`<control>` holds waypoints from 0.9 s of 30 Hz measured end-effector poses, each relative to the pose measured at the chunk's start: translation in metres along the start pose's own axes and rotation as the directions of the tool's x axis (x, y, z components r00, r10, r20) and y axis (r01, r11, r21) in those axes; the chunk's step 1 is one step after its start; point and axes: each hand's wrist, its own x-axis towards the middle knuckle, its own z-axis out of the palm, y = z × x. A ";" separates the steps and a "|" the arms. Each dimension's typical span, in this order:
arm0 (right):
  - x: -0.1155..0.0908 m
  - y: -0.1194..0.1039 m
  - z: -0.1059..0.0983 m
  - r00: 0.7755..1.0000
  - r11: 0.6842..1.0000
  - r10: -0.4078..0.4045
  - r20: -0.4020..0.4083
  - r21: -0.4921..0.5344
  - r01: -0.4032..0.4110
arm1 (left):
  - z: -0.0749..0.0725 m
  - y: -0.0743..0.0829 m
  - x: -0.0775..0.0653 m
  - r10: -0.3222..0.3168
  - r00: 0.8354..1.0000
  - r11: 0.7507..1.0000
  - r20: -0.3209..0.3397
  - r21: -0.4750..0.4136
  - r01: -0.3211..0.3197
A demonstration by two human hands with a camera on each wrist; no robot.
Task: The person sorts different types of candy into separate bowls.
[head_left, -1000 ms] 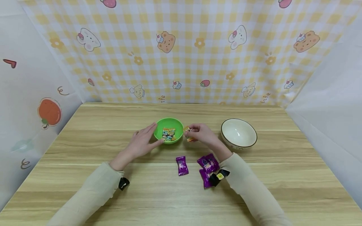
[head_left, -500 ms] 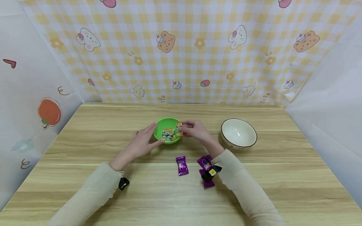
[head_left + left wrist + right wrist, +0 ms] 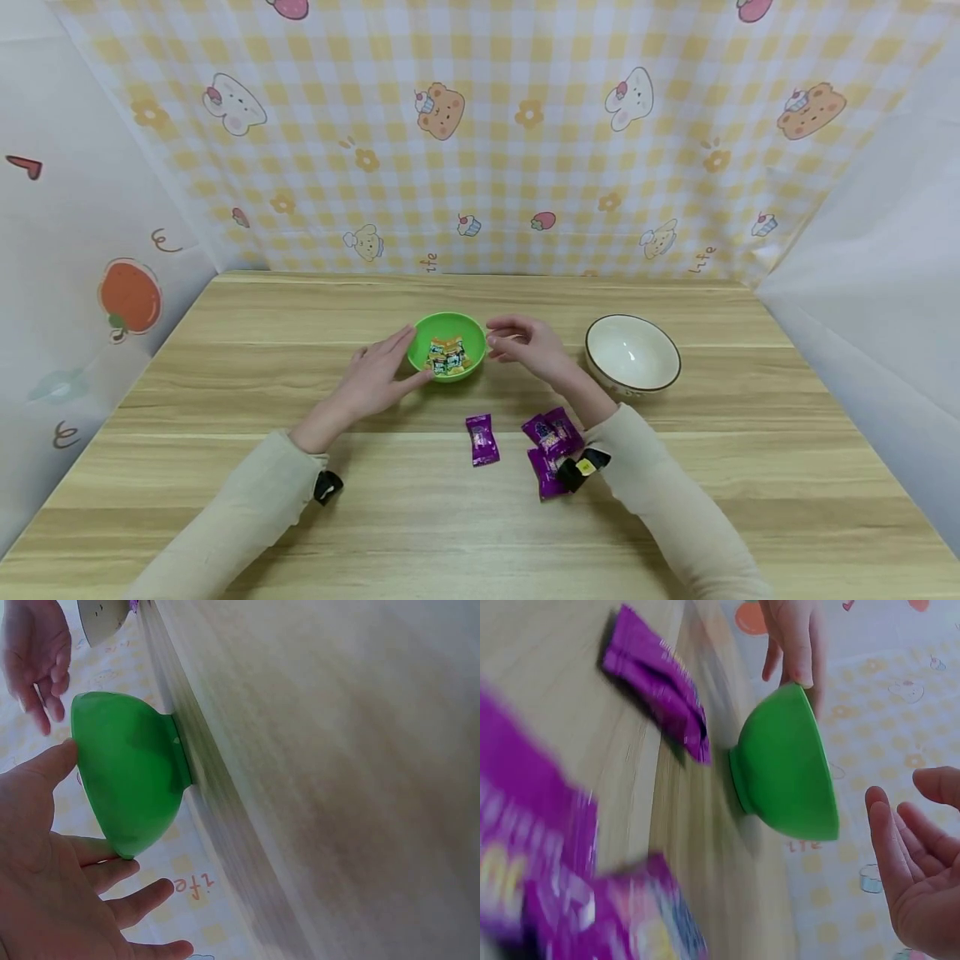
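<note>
A small green bowl (image 3: pixel 474 326) stands on the wooden table with several orange-and-yellow candy packets (image 3: pixel 447 357) inside. My left hand (image 3: pixel 375 379) is at its left side, thumb and forefinger spread and touching the rim; in the left wrist view the other fingers extend straight beside the green bowl (image 3: pixel 131 776). To the right of that bowl, my right hand (image 3: pixel 532 346) hovers with relaxed, parted fingers and nothing between them. The right wrist view shows the fingertips of the right hand (image 3: pixel 922 870) just off the rim.
One purple candy packet (image 3: pixel 482 440) lies in front of the green bowl. A pile of purple packets (image 3: pixel 546 432) sits beneath my right wrist, partly covered by its black strap. A white dark-rimmed bowl (image 3: pixel 633 354) stands to the right. A checked cloth (image 3: pixel 487 167) hangs behind the table.
My right hand has brought an orange candy packet over the green bowl, let it go inside, and drawn back right. The left hand has stayed at the rim.
</note>
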 end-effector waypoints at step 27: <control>-0.080 0.014 -0.109 0.800 0.485 -0.578 0.159 -0.722 0.494 | 0.000 0.001 0.000 0.005 1.000 1.000 0.010 -0.022 -0.004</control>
